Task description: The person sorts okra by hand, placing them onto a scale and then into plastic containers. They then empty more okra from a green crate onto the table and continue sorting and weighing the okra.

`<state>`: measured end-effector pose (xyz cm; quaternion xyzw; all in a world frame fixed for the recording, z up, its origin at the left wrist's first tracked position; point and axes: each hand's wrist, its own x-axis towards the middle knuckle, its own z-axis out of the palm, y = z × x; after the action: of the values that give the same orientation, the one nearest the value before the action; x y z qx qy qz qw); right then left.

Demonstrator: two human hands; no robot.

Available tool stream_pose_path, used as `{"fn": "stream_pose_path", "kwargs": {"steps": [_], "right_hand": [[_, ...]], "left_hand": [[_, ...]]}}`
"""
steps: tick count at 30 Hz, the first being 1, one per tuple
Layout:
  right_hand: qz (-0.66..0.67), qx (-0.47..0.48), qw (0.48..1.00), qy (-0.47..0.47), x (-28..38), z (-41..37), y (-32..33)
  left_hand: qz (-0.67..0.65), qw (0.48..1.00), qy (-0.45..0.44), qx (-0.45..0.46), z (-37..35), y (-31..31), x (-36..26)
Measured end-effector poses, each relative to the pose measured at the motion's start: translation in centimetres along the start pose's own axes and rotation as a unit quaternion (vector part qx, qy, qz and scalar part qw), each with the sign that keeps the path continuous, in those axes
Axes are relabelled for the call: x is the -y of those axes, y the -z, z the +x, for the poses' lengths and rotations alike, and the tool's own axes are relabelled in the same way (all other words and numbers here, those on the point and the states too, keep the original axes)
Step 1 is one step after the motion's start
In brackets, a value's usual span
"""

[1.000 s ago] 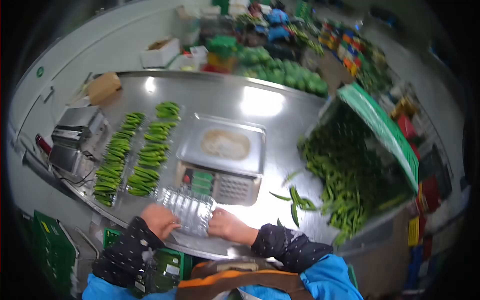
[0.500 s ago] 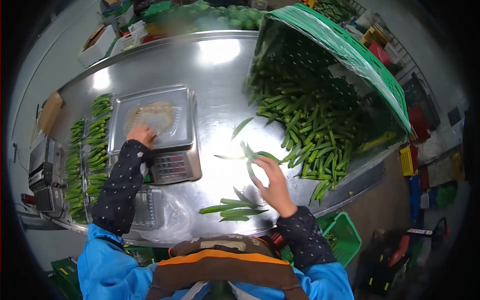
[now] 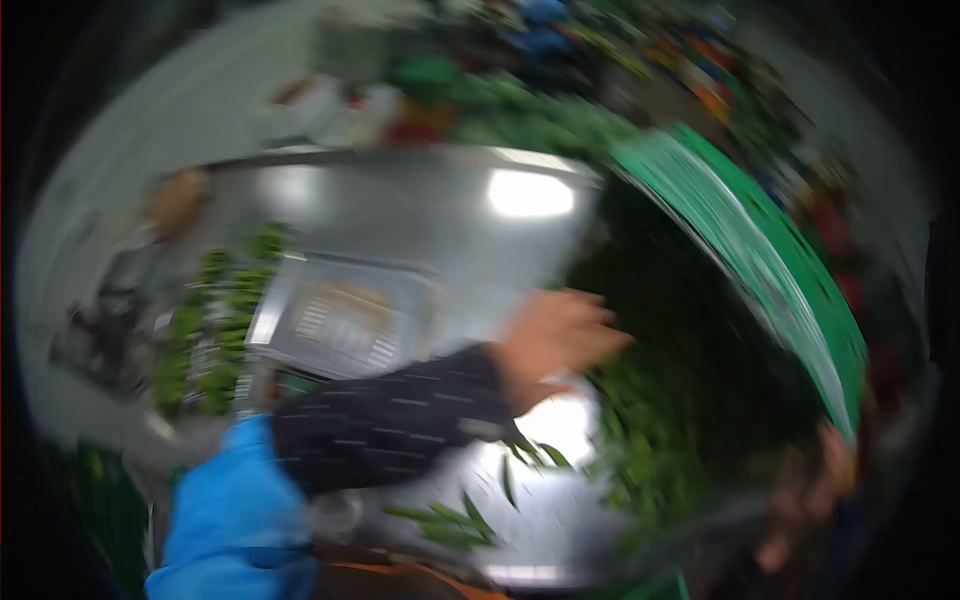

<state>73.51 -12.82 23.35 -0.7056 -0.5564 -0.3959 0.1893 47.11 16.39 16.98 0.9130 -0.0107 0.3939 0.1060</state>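
My left hand (image 3: pixel 560 345) reaches across the table with its fingers stretched out toward the okra pile (image 3: pixel 640 440). It looks blurred, and I make out nothing in it. At the lower right, my right hand (image 3: pixel 805 490) is heavily smeared beside the near corner of the green crate (image 3: pixel 770 240); whether it grips the rim cannot be told. The crate lies tipped on its side, lined with clear plastic, and okra spills from its dark mouth. Loose okra pods (image 3: pixel 455 525) lie on the steel near my body, with a few more below my left hand.
On the left, a clear plastic tray (image 3: pixel 345 315) sits on the scale, which my sleeve partly covers. Beside it are rows of packed okra (image 3: pixel 235 330). The steel table (image 3: pixel 440 200) extends behind, with blurred green produce (image 3: pixel 530 115) beyond its far edge.
My left hand has left the tray on the scale and swung right toward the crate. My right hand has moved from the loose okra to the crate's near corner. The view has shifted and blurred.
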Motion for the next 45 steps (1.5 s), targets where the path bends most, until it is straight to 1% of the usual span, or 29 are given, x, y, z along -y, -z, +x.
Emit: {"fn": "stream_pose_path", "kwargs": {"steps": [2,4,5,7,8,10,12,13,16,17,18,19,20,22,23,24,25,26,27,28,29,30,31,34,35,37,41,42,45], "right_hand": [[-0.075,-0.105,0.991,-0.021,-4.3,2.2,1.6],[-0.088,-0.159,0.978,-0.102,-9.5,2.2,3.0],[-0.153,-0.156,0.970,-0.104,-13.4,1.3,2.2],[0.124,-0.098,0.950,-0.270,-19.0,-2.0,-1.1],[0.147,-0.062,0.955,-0.251,-20.7,-4.1,-2.9],[0.212,0.008,0.947,-0.240,-23.4,-7.1,-5.7],[0.389,0.028,0.876,-0.282,-27.6,-9.1,-9.1],[0.470,0.038,0.832,-0.293,-30.2,-10.8,-10.1],[0.415,-0.025,0.845,-0.335,-15.9,-3.6,-3.9],[0.433,-0.026,0.829,-0.353,-17.8,-5.4,-4.8],[0.382,0.009,0.862,-0.333,-17.0,-5.6,-3.6],[0.382,0.016,0.848,-0.368,-14.6,-5.2,-1.9],[0.384,0.003,0.839,-0.385,-12.5,-5.8,-0.4],[0.330,-0.019,0.863,-0.382,-6.1,-7.0,3.7],[0.409,-0.058,0.832,-0.370,-2.8,-8.7,5.2],[0.497,-0.128,0.759,-0.400,1.3,-10.4,6.4],[0.593,-0.198,0.681,-0.380,4.2,-12.1,7.4],[0.595,-0.223,0.630,-0.446,6.7,-14.5,8.3],[0.516,-0.221,0.634,-0.532,8.4,-17.7,7.8],[0.524,-0.234,0.545,-0.611,9.3,-23.8,6.4],[0.537,-0.270,0.503,-0.621,11.4,-25.7,5.9],[0.591,-0.281,0.399,-0.642,12.2,-28.6,5.1],[0.615,-0.273,0.341,-0.656,14.1,-27.6,6.2],[0.594,-0.263,0.332,-0.684,14.1,-31.8,5.0],[0.536,-0.179,0.451,-0.691,13.3,-33.0,5.1],[0.469,-0.087,0.560,-0.678,12.1,-33.6,4.8],[0.493,-0.068,0.559,-0.664,8.9,-34.6,1.3],[0.511,-0.098,0.516,-0.681,7.4,-36.4,-1.1],[0.554,-0.177,0.396,-0.711,4.4,-31.6,-2.2]], "left_hand": [[0.025,0.996,-0.052,-0.061,7.0,-1.6,-0.4],[0.075,0.991,-0.078,-0.080,14.0,-7.0,-0.1],[0.040,0.979,-0.109,-0.170,17.2,-9.2,-0.1],[0.071,0.974,-0.091,-0.193,21.8,-16.8,1.2],[0.040,0.994,-0.017,-0.098,22.9,-20.4,2.1],[-0.051,0.995,0.042,0.076,23.2,-19.3,2.3],[-0.063,0.938,0.238,0.243,24.7,-19.6,3.1],[-0.033,0.932,0.231,0.278,24.6,-19.4,2.9],[0.092,0.940,0.162,0.286,23.0,-15.8,0.9],[0.114,0.943,0.142,0.279,22.0,-14.3,0.5],[0.132,0.947,0.123,0.264,20.9,-12.8,0.1],[0.095,0.986,0.046,0.128,18.2,-11.9,-0.7],[0.086,0.995,0.015,0.055,16.2,-11.5,-1.6],[0.116,0.993,-0.010,-0.010,11.4,-9.7,-4.2],[0.086,0.993,-0.018,-0.075,8.3,-8.2,-6.2],[0.098,0.995,-0.014,-0.009,4.7,-6.4,-7.6],[0.080,0.996,-0.002,0.032,1.1,-5.1,-8.9],[0.049,0.994,0.010,0.095,-1.8,-3.4,-10.6],[0.049,0.991,0.010,0.125,-4.9,-2.8,-11.8],[0.031,0.989,0.014,0.141,-8.0,-2.8,-12.6],[0.016,0.988,0.015,0.151,-10.7,-3.2,-13.0],[0.018,0.988,0.019,0.151,-13.0,-3.6,-13.2],[0.020,0.988,0.023,0.152,-14.7,-3.7,-13.3],[0.015,0.992,0.042,0.117,-15.7,-3.8,-13.2],[0.014,0.993,0.058,0.104,-15.5,-3.7,-13.3],[0.010,0.994,0.064,0.085,-15.1,-4.8,-12.9],[-0.001,0.995,0.062,0.073,-14.1,-7.9,-10.3],[0.005,0.996,0.065,0.056,-13.8,-9.5,-9.0],[0.013,0.999,0.045,-0.001,-10.1,-13.0,-6.2]]}}
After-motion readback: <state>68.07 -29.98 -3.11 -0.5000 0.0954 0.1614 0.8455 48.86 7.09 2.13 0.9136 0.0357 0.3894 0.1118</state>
